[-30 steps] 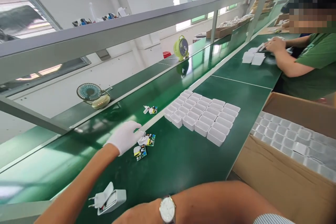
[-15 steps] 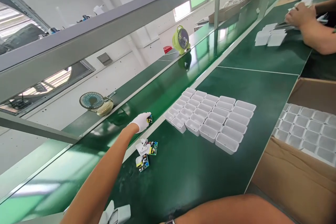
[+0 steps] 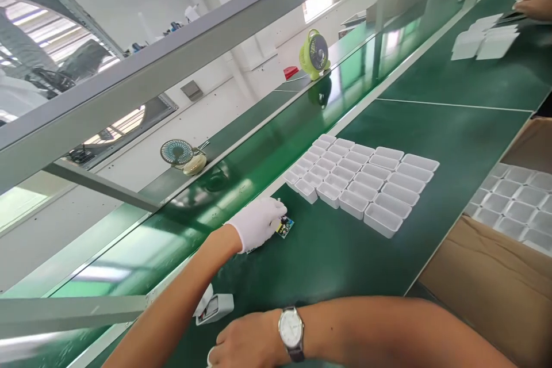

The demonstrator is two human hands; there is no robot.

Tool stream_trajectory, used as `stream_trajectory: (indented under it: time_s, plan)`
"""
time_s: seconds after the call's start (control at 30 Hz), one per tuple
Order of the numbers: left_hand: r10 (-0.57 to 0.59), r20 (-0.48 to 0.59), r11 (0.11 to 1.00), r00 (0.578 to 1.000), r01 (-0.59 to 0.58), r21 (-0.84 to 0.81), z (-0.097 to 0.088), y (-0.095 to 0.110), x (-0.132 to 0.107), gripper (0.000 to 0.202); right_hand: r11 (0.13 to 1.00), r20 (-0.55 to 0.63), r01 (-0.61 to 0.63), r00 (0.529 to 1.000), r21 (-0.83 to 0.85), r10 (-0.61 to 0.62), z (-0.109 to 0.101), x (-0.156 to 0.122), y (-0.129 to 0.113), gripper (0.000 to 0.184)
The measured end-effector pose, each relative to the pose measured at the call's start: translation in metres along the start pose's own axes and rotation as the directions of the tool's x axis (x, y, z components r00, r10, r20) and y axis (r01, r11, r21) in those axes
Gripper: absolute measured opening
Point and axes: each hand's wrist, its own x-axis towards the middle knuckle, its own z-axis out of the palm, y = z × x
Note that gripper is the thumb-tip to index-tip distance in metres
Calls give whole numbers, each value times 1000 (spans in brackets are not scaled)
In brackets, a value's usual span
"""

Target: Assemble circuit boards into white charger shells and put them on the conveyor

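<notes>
My left hand [image 3: 257,224], in a white glove, is over the green bench near the belt-side edge, its fingers closed on a small circuit board [image 3: 284,227] with yellow, black and blue parts. The glove hides most of what lies beneath it. My right hand [image 3: 248,340] is bare, with a wristwatch on the wrist, at the bottom edge of the picture. Its fingers are bent and partly cut off by the frame. Just beyond it lies a white plastic case [image 3: 218,308] with something dark inside. Rows of open white plastic boxes [image 3: 361,181] stand to the right.
A cardboard box [image 3: 466,264] holding more white cases is at the right. Across the shiny green belt [image 3: 259,175] stand a green fan [image 3: 314,54] and a smaller fan [image 3: 179,152]. A co-worker's hand [image 3: 537,3] is at far right beside stacked white pieces [image 3: 498,41].
My left hand has come from the belt onto the bench with the circuit board, over where other boards lay. My right hand has entered at the bottom. The view has shifted left.
</notes>
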Motion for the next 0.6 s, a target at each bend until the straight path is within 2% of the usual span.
stream_trajectory:
  time_s: [0.1, 0.2, 0.23, 0.3, 0.37, 0.43, 0.53, 0.6]
  plan:
    - [-70, -182, 989, 981, 45, -138, -8, 3, -44, 32, 995, -94, -36, 995, -89, 28, -4, -1, -1, 21]
    - [-249, -294, 947, 923, 169, -274, -8, -2, -102, 40, 979, -207, -102, 976, -176, 64, -9, -5, 3, 31]
    - [-329, -307, 920, 893, 230, -317, -5, -3, -122, 40, 972, -252, -120, 965, -200, 67, -12, -7, 7, 35]
    - [-510, -312, 833, 801, 369, -413, 3, -4, -161, 39, 947, -324, -204, 939, -247, 117, -19, -13, 17, 36]
    - [-669, -285, 715, 686, 491, -498, 17, -3, -195, 39, 913, -370, -305, 909, -271, 194, -28, -20, 28, 39]
    - [-758, -222, 617, 613, 565, -547, 38, 1, -221, 48, 890, -383, -356, 893, -285, 235, -37, -27, 38, 37]
    - [-782, -160, 561, 602, 567, -603, 77, 7, -242, 65, 873, -392, -400, 877, -278, 277, -40, -34, 43, 43]
    - [-793, -152, 523, 590, 533, -665, 102, 10, -246, 59, 890, -337, -382, 896, -248, 290, -35, -34, 40, 45]
